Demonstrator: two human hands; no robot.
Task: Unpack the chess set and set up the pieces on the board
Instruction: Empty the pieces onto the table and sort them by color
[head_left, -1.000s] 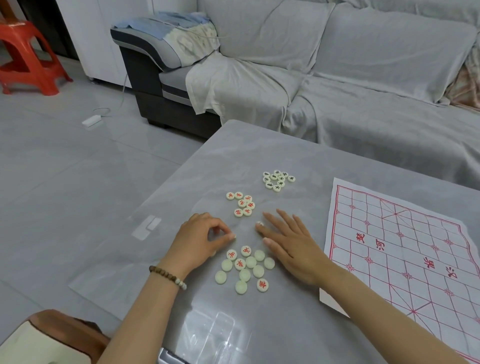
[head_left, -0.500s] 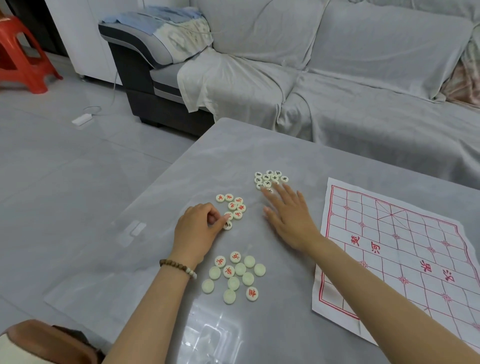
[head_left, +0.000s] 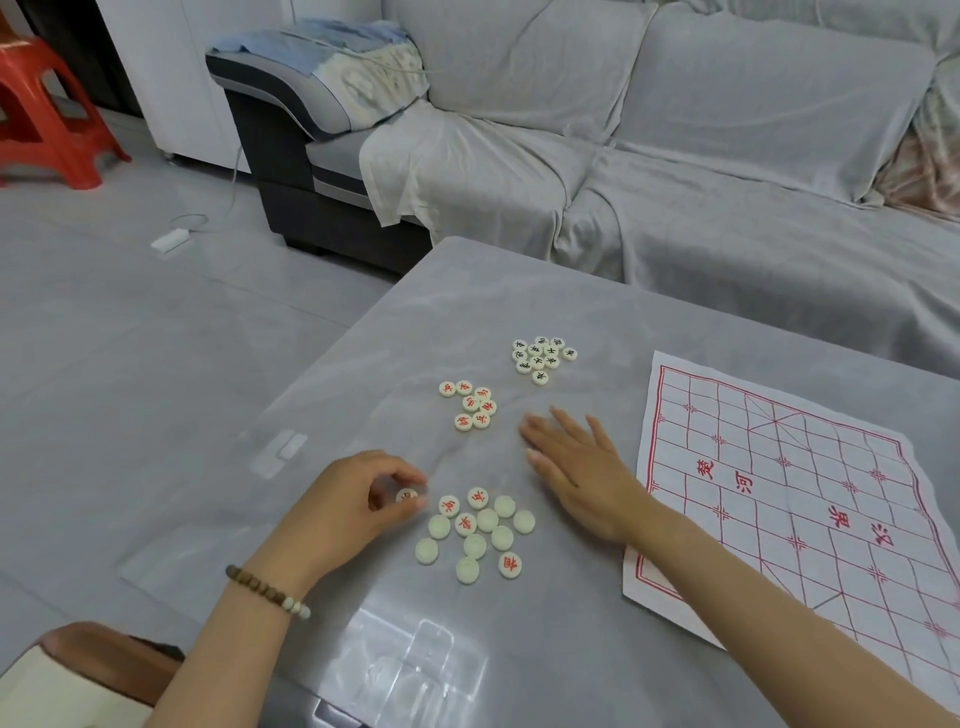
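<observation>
On the grey table (head_left: 545, 291) lie three groups of round cream chess pieces. The near pile (head_left: 478, 530) mixes face-down pieces with red-lettered ones. A small red-lettered group (head_left: 470, 405) lies beyond it, and a black-lettered group (head_left: 543, 356) lies farthest. My left hand (head_left: 353, 504) pinches one red-lettered piece (head_left: 406, 495) at the left edge of the near pile. My right hand (head_left: 576, 467) rests flat on the table, fingers straight, between the piles and the paper board (head_left: 810, 499) with its red grid at the right.
A clear plastic box (head_left: 415, 670) lies at the table's near edge. A grey-covered sofa (head_left: 675, 156) stands behind the table. On the floor at the left are a red stool (head_left: 47, 114) and a white power strip (head_left: 170, 239). A brown seat corner (head_left: 93, 654) shows bottom left.
My left hand came back from the red-lettered group to the near pile and now pinches a piece. My right hand drew back from the black-lettered group toward the table's middle.
</observation>
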